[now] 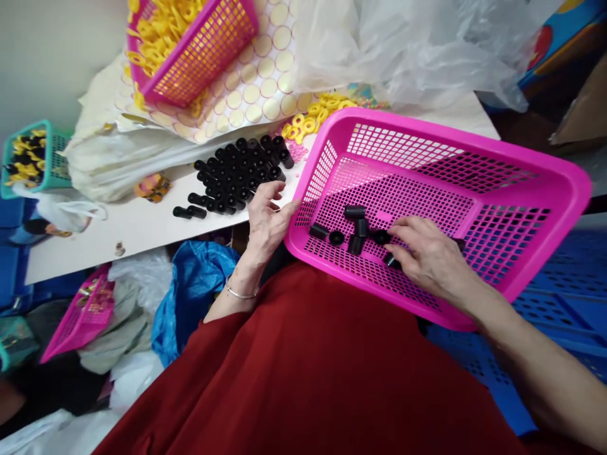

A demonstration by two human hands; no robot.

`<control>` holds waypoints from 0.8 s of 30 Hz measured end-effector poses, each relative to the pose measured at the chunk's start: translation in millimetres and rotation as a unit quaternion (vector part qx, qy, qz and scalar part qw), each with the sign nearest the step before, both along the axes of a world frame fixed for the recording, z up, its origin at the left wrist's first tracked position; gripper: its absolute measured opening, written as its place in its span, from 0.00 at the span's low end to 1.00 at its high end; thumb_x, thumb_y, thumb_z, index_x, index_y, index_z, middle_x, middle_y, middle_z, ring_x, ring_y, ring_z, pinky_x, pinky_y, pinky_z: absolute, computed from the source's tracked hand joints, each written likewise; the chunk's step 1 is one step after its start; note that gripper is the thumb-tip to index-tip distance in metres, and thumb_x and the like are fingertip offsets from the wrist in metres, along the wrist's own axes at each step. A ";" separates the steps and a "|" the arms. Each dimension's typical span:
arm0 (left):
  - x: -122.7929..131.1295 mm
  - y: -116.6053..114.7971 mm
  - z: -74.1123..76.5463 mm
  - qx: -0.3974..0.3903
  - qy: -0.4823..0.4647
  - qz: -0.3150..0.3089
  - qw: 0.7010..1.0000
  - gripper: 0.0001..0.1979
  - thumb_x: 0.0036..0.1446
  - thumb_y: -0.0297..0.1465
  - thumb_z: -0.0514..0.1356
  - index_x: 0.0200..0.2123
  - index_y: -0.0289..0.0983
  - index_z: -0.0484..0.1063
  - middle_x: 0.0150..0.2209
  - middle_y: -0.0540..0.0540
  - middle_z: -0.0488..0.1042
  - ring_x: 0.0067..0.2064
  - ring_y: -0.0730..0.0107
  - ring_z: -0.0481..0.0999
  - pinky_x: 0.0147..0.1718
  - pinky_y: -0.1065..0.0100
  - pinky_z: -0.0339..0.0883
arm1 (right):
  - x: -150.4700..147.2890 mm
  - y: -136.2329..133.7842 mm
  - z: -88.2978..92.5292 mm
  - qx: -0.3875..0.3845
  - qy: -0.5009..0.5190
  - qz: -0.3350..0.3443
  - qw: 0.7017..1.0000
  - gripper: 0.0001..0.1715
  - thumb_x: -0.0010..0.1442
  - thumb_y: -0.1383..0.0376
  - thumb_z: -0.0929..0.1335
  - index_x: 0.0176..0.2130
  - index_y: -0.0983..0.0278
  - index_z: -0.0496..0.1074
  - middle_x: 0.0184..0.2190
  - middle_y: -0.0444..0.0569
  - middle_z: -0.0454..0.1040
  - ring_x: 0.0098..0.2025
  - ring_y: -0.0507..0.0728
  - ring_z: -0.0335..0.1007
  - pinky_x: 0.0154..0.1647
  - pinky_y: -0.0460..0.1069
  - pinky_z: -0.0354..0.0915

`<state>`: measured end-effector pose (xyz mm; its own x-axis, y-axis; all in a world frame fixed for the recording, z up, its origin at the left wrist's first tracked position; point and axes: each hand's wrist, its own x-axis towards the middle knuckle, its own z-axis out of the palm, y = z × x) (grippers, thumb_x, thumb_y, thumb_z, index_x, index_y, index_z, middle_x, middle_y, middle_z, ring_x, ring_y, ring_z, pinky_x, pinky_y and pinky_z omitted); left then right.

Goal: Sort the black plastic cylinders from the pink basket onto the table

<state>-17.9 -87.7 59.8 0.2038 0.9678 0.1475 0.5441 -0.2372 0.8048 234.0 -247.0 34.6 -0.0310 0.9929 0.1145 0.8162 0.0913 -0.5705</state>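
Note:
A large pink basket [412, 126] tilts over the table's edge, with several short black cylinders [355, 212] on its mesh bottom. Inside it, my right hand [427, 256] reaches down with thumb and fingers parted around a black piece. Whether the fingertips touch it cannot be made out. My left hand [269, 215] is beside the basket's left rim, fingers curled apart with nothing between them. Just left of that hand, many black cylinders [232, 170] stand packed together on the white table [142, 234], and a few lie at the near end.
Behind are a pink basket of yellow pieces [218, 50], loose yellow pieces [315, 114] and clear plastic bags [408, 50]. A teal basket [57, 158] stands far left. Below the table are a blue bag [190, 291] and another pink basket [71, 322]. Blue crates [564, 284] are at right.

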 end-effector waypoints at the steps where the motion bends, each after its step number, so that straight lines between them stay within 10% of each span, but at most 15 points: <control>1: -0.4 -0.9 -0.8 -0.055 -0.021 -0.010 0.998 0.20 0.49 0.42 0.68 0.41 0.37 0.73 0.40 0.46 0.75 0.38 0.71 0.72 0.33 0.71 0.67 | -5.5 4.7 1.7 0.001 -0.015 0.016 1.000 0.10 0.63 0.63 0.62 0.40 0.61 0.73 0.42 0.56 0.74 0.44 0.65 0.69 0.43 0.61 0.69; 5: 1.5 -7.7 -5.6 -0.224 -0.107 -0.089 0.965 0.20 0.53 0.46 0.64 0.37 0.34 0.75 0.32 0.47 0.75 0.32 0.74 0.72 0.33 0.71 0.69 | -38.7 27.8 11.1 -0.033 -0.039 0.105 0.993 0.14 0.66 0.65 0.59 0.38 0.63 0.71 0.39 0.56 0.73 0.41 0.61 0.69 0.39 0.55 0.68; 13: 3.2 -12.3 -10.9 -0.234 -0.116 -0.102 0.960 0.19 0.52 0.45 0.64 0.36 0.34 0.76 0.31 0.49 0.76 0.32 0.73 0.72 0.33 0.71 0.68 | -92.9 80.6 3.4 -0.157 -0.101 0.143 0.972 0.12 0.60 0.68 0.61 0.43 0.67 0.69 0.43 0.59 0.73 0.44 0.62 0.68 0.42 0.55 0.64; 19: 0.3 -23.4 -6.5 0.009 -0.004 -0.004 1.000 0.11 0.54 0.36 0.65 0.39 0.36 0.75 0.42 0.44 0.76 0.42 0.67 0.74 0.40 0.65 0.71 | -56.7 65.9 -17.5 -0.099 0.196 0.113 0.969 0.05 0.61 0.66 0.62 0.37 0.62 0.66 0.32 0.47 0.69 0.33 0.55 0.66 0.35 0.51 0.66; 24: 6.8 -34.4 1.3 0.126 0.055 -0.065 0.988 0.05 0.60 0.28 0.58 0.37 0.37 0.75 0.42 0.44 0.77 0.45 0.67 0.74 0.49 0.61 0.70 | -50.6 52.0 -13.7 -0.047 0.084 0.103 0.990 0.09 0.63 0.62 0.63 0.42 0.63 0.69 0.40 0.54 0.73 0.42 0.62 0.68 0.43 0.58 0.67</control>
<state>-11.1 -122.1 61.1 0.3520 0.8676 0.3513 0.5766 -0.4967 0.6488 183.4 -195.0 20.9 -0.2218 0.9741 0.0435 0.6782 0.1862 -0.7109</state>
